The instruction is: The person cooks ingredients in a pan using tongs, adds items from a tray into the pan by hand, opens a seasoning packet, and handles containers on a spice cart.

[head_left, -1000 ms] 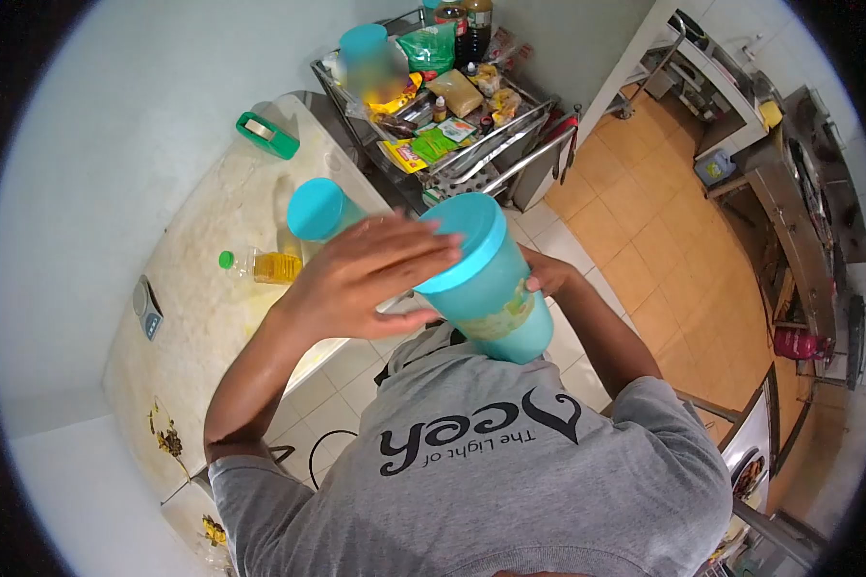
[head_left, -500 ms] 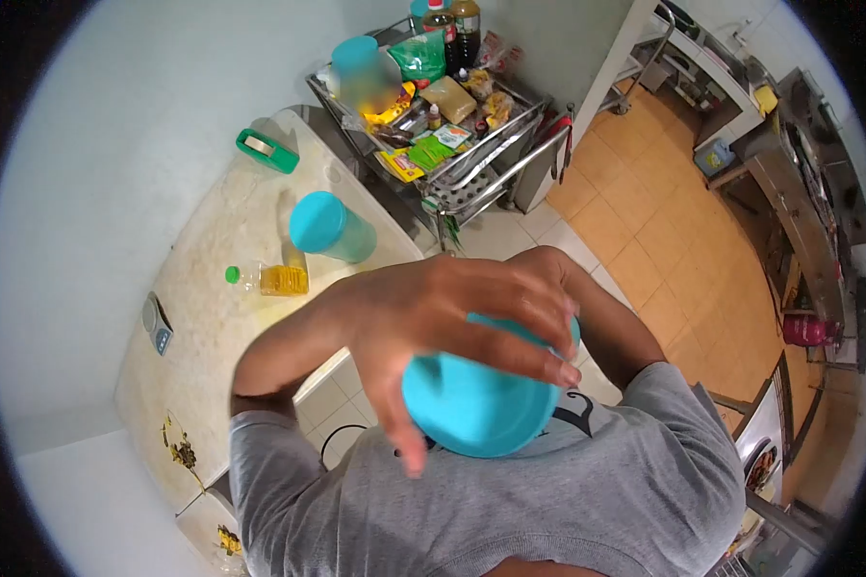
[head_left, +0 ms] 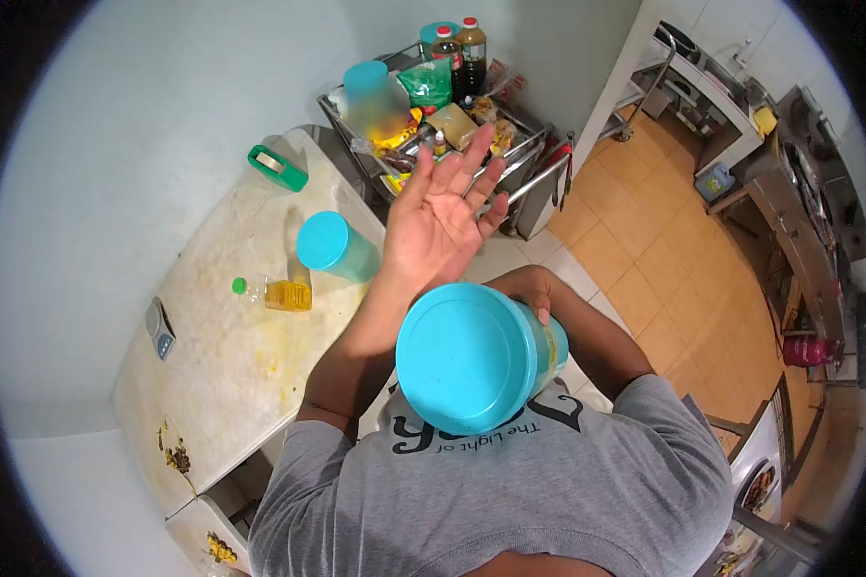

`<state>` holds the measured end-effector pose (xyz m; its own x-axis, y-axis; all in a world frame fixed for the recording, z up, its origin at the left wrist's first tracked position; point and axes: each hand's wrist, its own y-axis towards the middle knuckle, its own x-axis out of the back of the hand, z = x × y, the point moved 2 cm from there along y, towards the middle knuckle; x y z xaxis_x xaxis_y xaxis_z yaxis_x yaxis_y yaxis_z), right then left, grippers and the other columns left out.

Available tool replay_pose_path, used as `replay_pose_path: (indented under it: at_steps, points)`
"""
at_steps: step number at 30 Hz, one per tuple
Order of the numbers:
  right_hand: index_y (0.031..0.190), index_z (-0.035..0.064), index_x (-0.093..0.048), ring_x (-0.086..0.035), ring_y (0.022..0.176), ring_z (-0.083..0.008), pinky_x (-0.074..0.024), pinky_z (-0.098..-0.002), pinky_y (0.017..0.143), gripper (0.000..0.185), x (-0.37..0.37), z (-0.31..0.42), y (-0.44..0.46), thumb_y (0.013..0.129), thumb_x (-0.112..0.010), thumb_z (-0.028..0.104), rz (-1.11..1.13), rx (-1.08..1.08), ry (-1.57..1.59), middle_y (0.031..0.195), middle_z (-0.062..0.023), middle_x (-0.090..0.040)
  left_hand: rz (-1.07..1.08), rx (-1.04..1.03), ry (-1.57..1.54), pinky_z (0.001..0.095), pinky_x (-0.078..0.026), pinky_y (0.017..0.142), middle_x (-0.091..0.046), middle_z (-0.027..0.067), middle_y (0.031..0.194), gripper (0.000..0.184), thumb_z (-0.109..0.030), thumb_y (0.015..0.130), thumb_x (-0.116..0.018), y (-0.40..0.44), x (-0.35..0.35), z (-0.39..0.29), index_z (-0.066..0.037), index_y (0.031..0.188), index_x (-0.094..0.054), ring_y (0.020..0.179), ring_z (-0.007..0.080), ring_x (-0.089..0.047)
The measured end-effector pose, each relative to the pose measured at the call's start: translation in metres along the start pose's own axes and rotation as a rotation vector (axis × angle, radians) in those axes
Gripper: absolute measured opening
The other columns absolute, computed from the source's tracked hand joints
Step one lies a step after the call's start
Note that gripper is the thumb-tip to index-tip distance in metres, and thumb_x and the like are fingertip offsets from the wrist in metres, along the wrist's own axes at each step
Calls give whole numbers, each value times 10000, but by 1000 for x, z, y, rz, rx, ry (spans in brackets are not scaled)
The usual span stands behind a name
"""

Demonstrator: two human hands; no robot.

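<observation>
A round plastic canister with a turquoise lid (head_left: 467,356) is held close in front of my chest, tilted so its lid faces up toward me. My right hand (head_left: 543,306) wraps round the canister's side, with the thumb showing and the other fingers mostly hidden. My left hand (head_left: 443,216) is raised just beyond the lid, palm up and fingers spread, holding nothing. On the table, a second turquoise-lidded canister (head_left: 325,242) stands left of my left forearm. Close by lies a clear bottle of yellow oil (head_left: 287,295) with a green cap.
The pale table (head_left: 231,385) has yellow stains, a green tape dispenser (head_left: 278,169) and a small digital scale (head_left: 161,329). A metal rack (head_left: 539,178) beyond it carries bottles, packets and another canister. Tiled floor (head_left: 635,231) and kitchen counters lie to the right.
My left hand has come off the canister's lid, moved away and turned palm up with spread fingers. My right hand keeps hold of the canister, whose lid now shows fully.
</observation>
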<state>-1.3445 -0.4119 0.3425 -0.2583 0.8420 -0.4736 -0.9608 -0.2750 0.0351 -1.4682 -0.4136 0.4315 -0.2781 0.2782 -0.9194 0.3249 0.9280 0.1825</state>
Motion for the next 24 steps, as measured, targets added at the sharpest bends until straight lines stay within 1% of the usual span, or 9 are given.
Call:
replay_pose_path:
  at_steps: [2,8,11,13,15,17,19,21,24]
  points:
    - [1328,-108,-230,-368,1223,-274,-253,-356,1026,1277,0,-1,-3,425,-794,596,-20,8,14,1342,-214,-353,-29,10,7,400,-364,958,-312,32,1421,466,-419,953,-251,0,-9,1,-152,1179,-558,1240,201,-366]
    - [1334,-102,-232,-343,1244,-280,-239,-379,1037,1216,7,-12,-4,495,-767,596,-8,118,-40,1370,-208,-321,53,111,-34,423,-353,970,-345,131,1385,541,-472,921,-332,0,-33,5,-79,1273,-453,1236,249,-377]
    - [1306,-99,-287,-365,1224,-263,-264,-373,1024,1097,29,-39,-6,545,-779,520,-96,132,-127,1348,-186,-365,882,461,374,410,-368,952,-404,166,1327,468,-363,902,-448,12,-75,21,-35,1234,-476,1189,300,-427]
    - [1260,-98,-361,-355,1229,-244,-263,-361,1020,999,68,-90,-15,545,-805,440,-292,20,-80,1338,-163,-387,1441,668,644,401,-379,941,-443,189,1287,430,-291,889,-526,11,-88,33,-5,1208,-491,1157,334,-460]
    - [1213,-96,-434,-345,1234,-225,-263,-348,1016,902,98,-121,-22,545,-831,361,-476,-95,-42,1327,-140,-410,1529,715,517,388,-384,930,-505,189,1214,339,-246,887,-520,1,-83,41,-3,1119,-556,1106,306,-504]
    - [1213,-96,-437,-381,1194,-218,-300,-346,991,888,100,-125,-14,555,-834,349,-319,-144,-27,1297,-142,-441,1595,731,479,371,-403,905,-567,175,1123,280,-212,886,-518,-3,-80,43,-2,1051,-601,1046,280,-547]
    - [1257,-98,-370,-462,1108,-222,-374,-355,945,956,49,-59,24,575,-814,405,172,-118,-24,1248,-168,-482,1640,717,523,349,-433,864,-627,148,1013,244,-189,886,-519,-6,-77,39,-3,1003,-626,978,255,-590]
    - [1237,-102,-389,-461,1105,-210,-378,-342,940,944,16,-11,10,567,-816,408,65,-131,-119,1233,-164,-493,1604,764,552,378,-426,873,-629,130,1018,226,-140,902,-477,-5,-80,34,-4,1016,-617,986,270,-588]
    - [1233,-101,-388,-457,1100,-199,-375,-326,937,950,20,-20,7,566,-808,429,130,-100,-155,1210,-157,-505,1541,741,569,396,-430,860,-633,105,1015,226,-121,916,-447,-2,-80,30,-4,1005,-618,967,272,-595]
